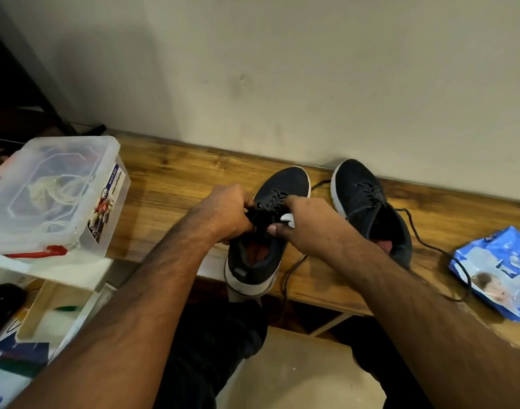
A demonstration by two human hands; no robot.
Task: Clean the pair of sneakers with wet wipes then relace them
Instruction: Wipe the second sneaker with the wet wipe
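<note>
Both hands, left [223, 211] and right [308, 224], grip the near sneaker [261, 240] overhanging the bench edge [320, 302].

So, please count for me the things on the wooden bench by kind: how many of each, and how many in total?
Sneakers: 2, one held by the left hand and the right hand, one beside it
Wet wipe packs: 1
Clear plastic boxes: 1
Total: 4
</note>
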